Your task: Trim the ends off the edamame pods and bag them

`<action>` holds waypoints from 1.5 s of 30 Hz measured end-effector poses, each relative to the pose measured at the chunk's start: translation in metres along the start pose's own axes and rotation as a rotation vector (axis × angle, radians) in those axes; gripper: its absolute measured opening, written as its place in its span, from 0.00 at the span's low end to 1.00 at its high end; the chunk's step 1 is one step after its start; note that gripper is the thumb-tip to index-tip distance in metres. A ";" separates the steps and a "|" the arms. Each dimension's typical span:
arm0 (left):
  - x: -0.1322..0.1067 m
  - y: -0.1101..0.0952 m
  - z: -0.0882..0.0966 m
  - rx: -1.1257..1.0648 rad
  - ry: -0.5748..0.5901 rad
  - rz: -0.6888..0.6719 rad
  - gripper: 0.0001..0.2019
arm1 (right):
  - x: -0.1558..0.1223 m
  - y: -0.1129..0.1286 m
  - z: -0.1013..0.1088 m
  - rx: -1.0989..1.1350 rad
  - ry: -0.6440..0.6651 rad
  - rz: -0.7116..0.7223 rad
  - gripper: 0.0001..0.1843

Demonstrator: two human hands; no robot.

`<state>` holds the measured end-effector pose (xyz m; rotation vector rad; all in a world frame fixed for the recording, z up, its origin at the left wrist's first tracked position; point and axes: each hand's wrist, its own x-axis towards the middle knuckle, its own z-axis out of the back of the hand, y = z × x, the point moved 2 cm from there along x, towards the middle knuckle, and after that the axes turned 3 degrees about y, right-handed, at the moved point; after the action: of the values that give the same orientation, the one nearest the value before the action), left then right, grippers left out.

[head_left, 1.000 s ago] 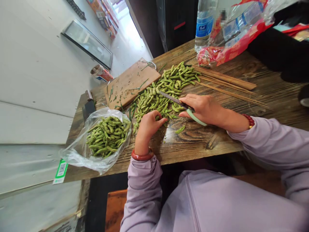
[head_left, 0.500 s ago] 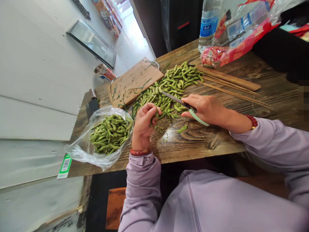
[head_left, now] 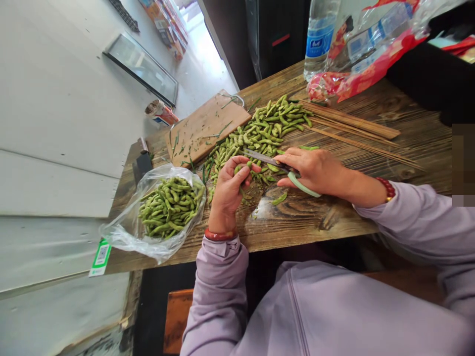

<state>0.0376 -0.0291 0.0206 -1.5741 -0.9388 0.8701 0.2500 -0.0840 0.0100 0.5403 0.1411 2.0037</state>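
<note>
My left hand pinches a green edamame pod between thumb and fingers; part of the pod is hidden by them. In my right hand is a pair of scissors with pale green handles, its blades pointing left, close to the left fingertips. The blades look slightly parted. Behind both hands spreads a heap of edamame pods on the wooden table. One loose pod lies in front of the heap. To the left, a clear plastic bag holds many more pods.
A wooden cutting board with green scraps borders the heap; a dark-bladed knife lies beyond the bag. Bamboo skewers rest right of the heap. Further back stand a water bottle and red-and-clear packaging.
My left hand has shifted slightly right and up with its pod, nearer the scissors. The scissor blades have moved slightly left and down, and look more parted.
</note>
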 end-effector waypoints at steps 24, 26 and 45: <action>0.000 0.009 -0.016 0.050 0.110 0.029 0.08 | 0.000 0.005 -0.004 -0.052 0.044 0.006 0.20; 0.001 0.005 -0.012 0.036 0.058 0.013 0.07 | 0.000 0.000 -0.004 -0.041 0.029 -0.016 0.21; 0.013 0.017 -0.010 1.434 -0.189 0.047 0.09 | 0.001 -0.004 -0.003 -0.034 -0.040 -0.045 0.21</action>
<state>0.0539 -0.0235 0.0052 -0.2676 -0.1874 1.2916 0.2515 -0.0802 0.0059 0.5506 0.0937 1.9467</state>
